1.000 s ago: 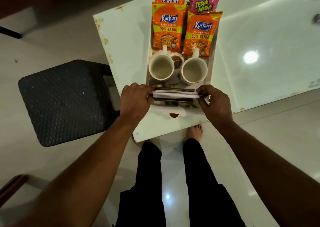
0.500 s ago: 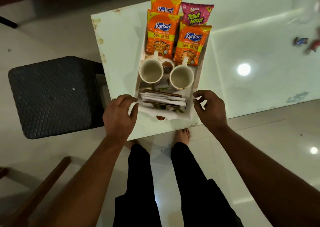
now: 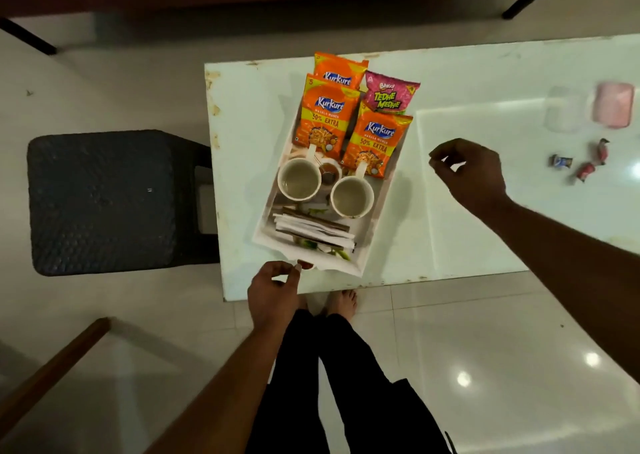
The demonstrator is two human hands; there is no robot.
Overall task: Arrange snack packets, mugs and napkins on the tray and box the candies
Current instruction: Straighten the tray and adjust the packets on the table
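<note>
White tray (image 3: 376, 231) lying obliquely on the glass tabletop (image 3: 485, 238), centre of the frame, with its contents in 3 rows.

Far row: 4 snack packets, namely the rear orange packet (image 3: 341, 72), the left orange packet (image 3: 325, 117), the right orange packet (image 3: 375, 145) and the pink packet (image 3: 391, 91). The 2 front orange packets overlap the 2 behind.

Middle row: the left mug (image 3: 299, 179) and the right mug (image 3: 351, 197), upright and side by side, handles pointing toward the packets. A small dish (image 3: 329, 171) with reddish-brown contents sits between them.

Near row: a stack of white napkins (image 3: 311, 230) lying flat across the tray.

The left hand (image 3: 273, 294), lower centre, is at the tray's near rim. Its grip is loosely curled and clasps nothing. Whether the fingertips touch the rim cannot be told.

The right hand (image 3: 476, 173), right of centre, hangs above bare tabletop, well apart from the tray. Its grip is relaxed, thumb and forefinger close together with nothing between them.

At the right edge, 3 wrapped candies lie loose on the tabletop: a blue-and-white candy (image 3: 561, 161), a lower red candy (image 3: 586, 170) and an upper red candy (image 3: 603, 150).

Above them, upper right, stand a pink box (image 3: 613, 105) and a clear container (image 3: 562, 110) just beside it, both blurred.

A dark woven stool (image 3: 104, 200) stands left of the tabletop.
</note>
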